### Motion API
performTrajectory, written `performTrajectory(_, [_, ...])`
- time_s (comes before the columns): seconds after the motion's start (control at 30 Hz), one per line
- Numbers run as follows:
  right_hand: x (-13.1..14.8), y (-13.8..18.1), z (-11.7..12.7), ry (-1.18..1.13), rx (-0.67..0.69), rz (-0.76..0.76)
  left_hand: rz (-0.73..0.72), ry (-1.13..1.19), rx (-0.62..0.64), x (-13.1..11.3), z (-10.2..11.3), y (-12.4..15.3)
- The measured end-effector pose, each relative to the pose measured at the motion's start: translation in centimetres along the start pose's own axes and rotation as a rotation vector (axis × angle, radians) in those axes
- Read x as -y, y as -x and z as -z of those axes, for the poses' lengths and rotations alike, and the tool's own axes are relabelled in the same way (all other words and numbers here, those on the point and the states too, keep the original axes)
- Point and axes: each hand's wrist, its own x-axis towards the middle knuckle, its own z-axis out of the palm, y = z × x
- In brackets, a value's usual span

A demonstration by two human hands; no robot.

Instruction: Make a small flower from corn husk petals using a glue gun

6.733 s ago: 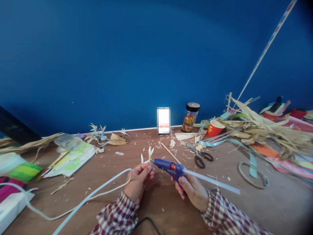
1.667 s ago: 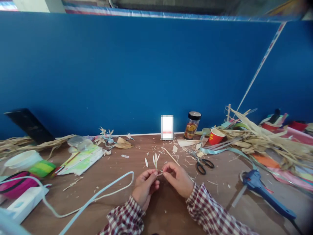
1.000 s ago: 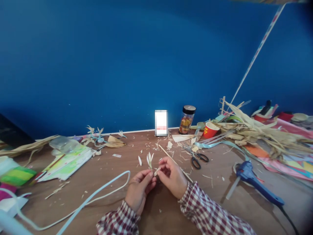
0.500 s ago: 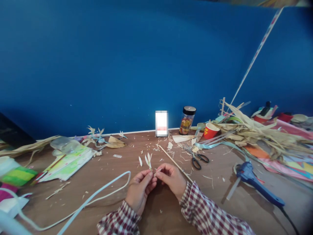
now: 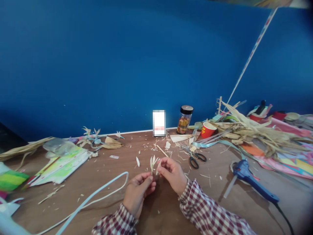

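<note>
In the head view, my left hand (image 5: 138,192) pinches the stem end of a pale petalled husk flower (image 5: 153,163) between thumb and forefinger, above the brown table (image 5: 102,213). My right hand (image 5: 173,174) grips a small pale petal (image 5: 158,165) just beside it; whether the two touch, I cannot tell. I judge that squeezing too hard could crease these thin pieces, and a slipping left pinch could let the flower twist or drop among the scraps (image 5: 167,145). The flower's petals fan upward, toward the blue wall (image 5: 110,65); its long axis stands nearly upright, stem down into my fingertips.
</note>
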Motion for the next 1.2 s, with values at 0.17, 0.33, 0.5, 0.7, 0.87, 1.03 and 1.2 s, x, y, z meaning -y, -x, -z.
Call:
performTrajectory(0.17, [-0.3,-0.2,0.7,-0.004,0.027,-0.018,-0.011,-0.075,-0.011,0.3,0.0,0.1])
performTrajectory(0.33, [-0.3,-0.3,1.0,0.002,0.035,-0.035,-0.026,-0.170,0.015,0.5,0.0,0.1])
performTrajectory(0.5, [-0.4,-0.4,1.2,0.102,0.020,0.029,-0.031,-0.218,0.025,0.6,-0.1,0.0])
performTrajectory(0.7, [-1.1,-0.5,1.7,0.121,0.008,-0.007,-0.043,-0.227,0.015,0.6,-0.1,0.1])
performTrajectory(0.87, [-1.1,-0.5,1.6,0.111,0.041,-0.028,-0.036,-0.253,0.037,0.6,0.0,0.1])
performTrajectory(1.03, [-0.5,-0.5,1.2,0.026,0.085,-0.028,-0.042,-0.278,0.058,0.6,0.1,0.1])
performTrajectory(1.2, [-0.6,-0.5,1.1,0.052,0.054,-0.080,-0.042,-0.286,0.057,0.5,0.1,0.2])
